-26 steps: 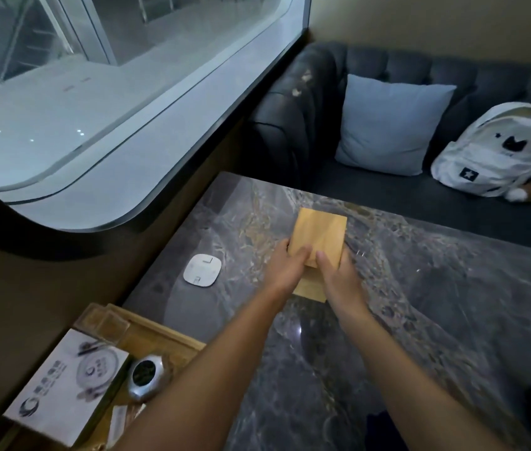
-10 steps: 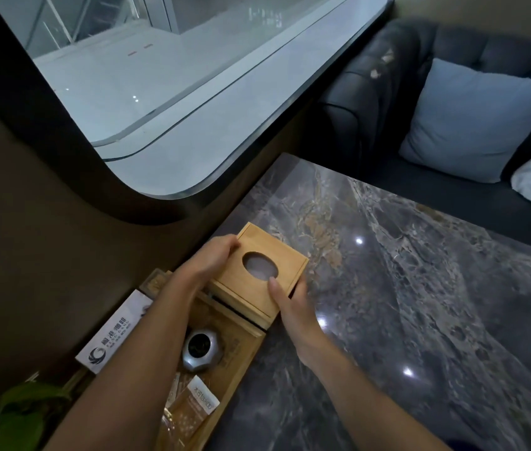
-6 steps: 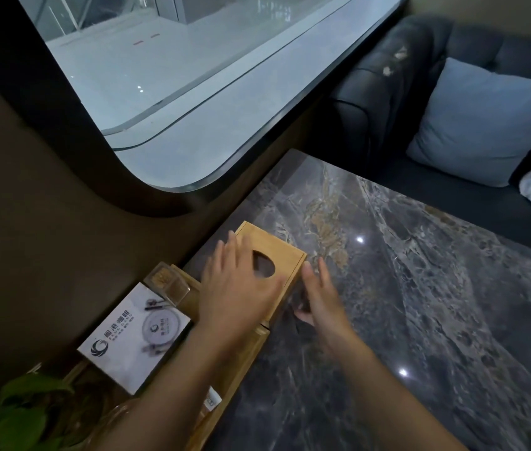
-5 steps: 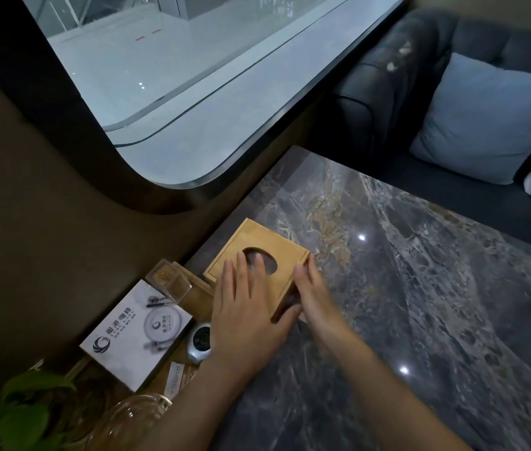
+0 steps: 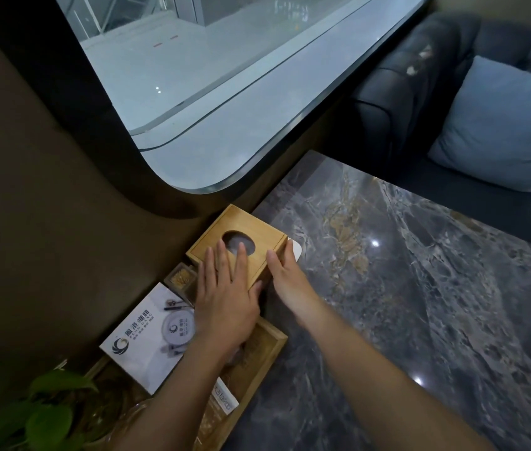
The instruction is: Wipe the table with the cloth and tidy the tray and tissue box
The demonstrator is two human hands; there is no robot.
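The wooden tissue box with an oval hole in its lid stands against the wall at the left edge of the dark marble table. My left hand lies flat on the near part of its lid, fingers spread. My right hand rests with straight fingers against the box's right side. The wooden tray sits just behind the box, nearer me, partly hidden by my left arm. No cloth is in view.
A white printed card leans in the tray beside a small clear toothpick holder. A white flat device peeks out right of the box. A green plant is at lower left. A sofa with a blue cushion lies beyond the table.
Both hands carried the tissue box from the table's middle to the wall beside the tray and set it down. They then let go their grip and now lie flat on it.
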